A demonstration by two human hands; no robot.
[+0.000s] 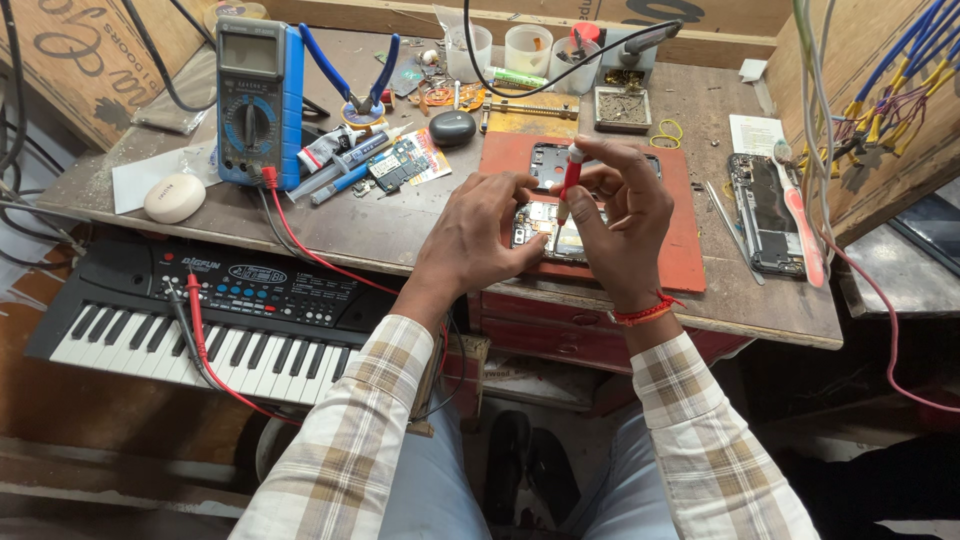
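Observation:
An opened phone (548,192) with its back removed lies on a red mat (680,235) on the workbench. My left hand (482,228) rests on the phone's left side and steadies it with the fingertips. My right hand (622,215) holds a small red-handled screwdriver (571,172) upright, its tip down on the phone's inner board. Both hands hide much of the phone.
A multimeter (252,100) with red and black leads stands at left, near blue pliers (358,82) and a white oval case (174,197). A second opened phone (760,212) and a toothbrush (797,210) lie at right. A keyboard (190,315) sits below the bench. Cups (528,48) and a soldering stand (622,105) are behind.

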